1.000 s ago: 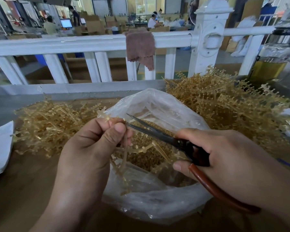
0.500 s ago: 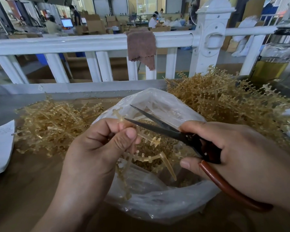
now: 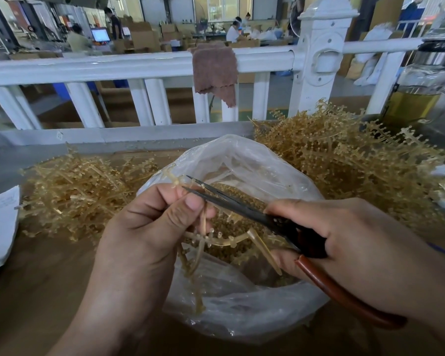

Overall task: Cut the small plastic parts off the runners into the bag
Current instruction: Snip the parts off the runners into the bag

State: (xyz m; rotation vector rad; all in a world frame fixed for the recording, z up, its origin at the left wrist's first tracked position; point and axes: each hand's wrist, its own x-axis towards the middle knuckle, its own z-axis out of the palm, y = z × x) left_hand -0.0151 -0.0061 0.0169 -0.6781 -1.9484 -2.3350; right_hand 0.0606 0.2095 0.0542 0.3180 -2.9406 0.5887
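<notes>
One runner (image 3: 217,242) in left hand (image 3: 144,227)

Single view: a wide-angle, head-worn camera faces forward and down. The left hand (image 3: 144,240) and right hand (image 3: 357,253) sit close under the lens, above the clear plastic bag (image 3: 242,317) on the brown surface (image 3: 36,291); the white railing (image 3: 113,65) crosses farther ahead.
</notes>
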